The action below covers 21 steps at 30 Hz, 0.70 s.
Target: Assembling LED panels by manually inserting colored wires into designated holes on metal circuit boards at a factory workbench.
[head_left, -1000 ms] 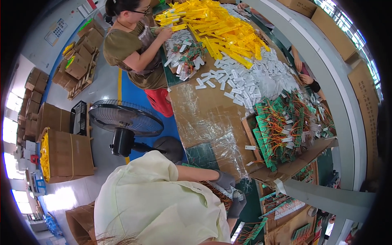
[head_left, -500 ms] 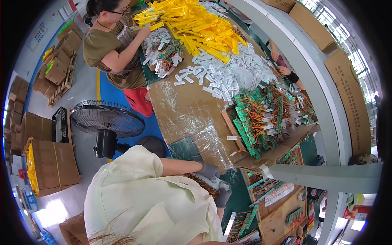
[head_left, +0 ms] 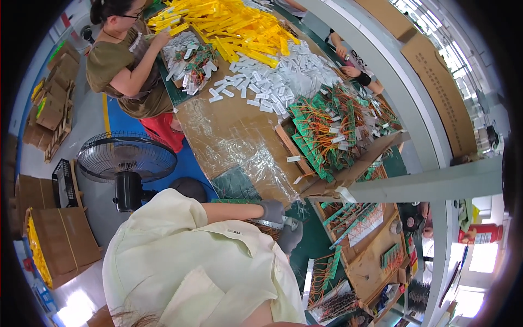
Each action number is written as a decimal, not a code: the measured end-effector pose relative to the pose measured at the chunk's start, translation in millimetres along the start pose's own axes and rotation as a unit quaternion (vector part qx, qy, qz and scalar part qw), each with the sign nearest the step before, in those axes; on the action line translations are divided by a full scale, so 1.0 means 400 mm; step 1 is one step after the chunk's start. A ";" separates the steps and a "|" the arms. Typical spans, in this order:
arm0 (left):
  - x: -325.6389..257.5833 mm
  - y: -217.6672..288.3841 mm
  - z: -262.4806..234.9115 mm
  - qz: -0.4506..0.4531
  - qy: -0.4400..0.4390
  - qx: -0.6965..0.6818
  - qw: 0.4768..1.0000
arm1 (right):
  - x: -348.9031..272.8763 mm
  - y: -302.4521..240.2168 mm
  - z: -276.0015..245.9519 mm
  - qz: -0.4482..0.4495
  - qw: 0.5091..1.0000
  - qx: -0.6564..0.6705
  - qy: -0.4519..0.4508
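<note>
In the lower middle of the frame a person in a pale yellow shirt [head_left: 190, 261] bends over a long table [head_left: 234, 131]. The camera looks down onto this person's back. The left hand [head_left: 271, 211], in a grey glove, lies at the table's near edge with its fingers curled over a small metal piece [head_left: 272, 223] that sits on a dark bundle of wired parts [head_left: 261, 228]; how tight the hold is cannot be told. The right hand [head_left: 290, 237], also gloved in grey, hangs just below and right of the left, fingers bent downward; whether it pinches anything is hidden.

Clear plastic sheet [head_left: 245, 152] covers the brown table top just above the hands. To the upper right, an open carton [head_left: 332, 136] holds green boards with orange wires. Further up lie white packets [head_left: 272, 82], then a heap of yellow bags [head_left: 234, 22] at the top edge.

At upper left a second person in an olive shirt [head_left: 117, 65] reaches into a tray of small parts [head_left: 190, 57]. A floor fan [head_left: 126, 161] stands at left centre. Flat cartons [head_left: 60, 240] lie on the floor at lower left. A grey post [head_left: 425, 185] crosses the right side.
</note>
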State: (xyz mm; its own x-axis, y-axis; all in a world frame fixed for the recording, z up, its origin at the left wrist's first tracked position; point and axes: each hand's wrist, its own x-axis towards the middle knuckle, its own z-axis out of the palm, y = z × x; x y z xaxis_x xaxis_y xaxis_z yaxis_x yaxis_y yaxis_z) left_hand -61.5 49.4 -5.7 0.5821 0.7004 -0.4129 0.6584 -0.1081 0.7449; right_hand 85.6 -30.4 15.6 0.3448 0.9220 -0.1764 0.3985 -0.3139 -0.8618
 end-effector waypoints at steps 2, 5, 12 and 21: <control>-0.010 0.038 0.017 -0.051 0.060 0.054 0.995 | 0.011 0.001 -0.017 -0.239 0.939 -0.247 0.014; -0.034 0.081 -0.038 -0.012 0.037 0.091 0.995 | 0.020 0.033 -0.006 -0.076 0.996 -0.032 0.037; 0.003 -0.035 -0.021 0.120 0.041 -0.129 0.983 | 0.084 0.072 -0.071 0.048 0.957 0.211 -0.194; -0.029 -0.054 -0.028 0.123 -0.103 -0.245 0.956 | 0.046 0.061 -0.074 0.171 0.871 0.399 -0.232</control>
State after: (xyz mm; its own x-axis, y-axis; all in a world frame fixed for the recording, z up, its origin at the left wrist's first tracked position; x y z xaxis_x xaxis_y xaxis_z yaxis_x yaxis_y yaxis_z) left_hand -87.6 51.5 -11.1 0.8056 0.5370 -0.2505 0.2168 0.1265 0.9680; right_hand 126.9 -27.8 5.3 -0.1271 0.8563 -0.5005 -0.4402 -0.5009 -0.7452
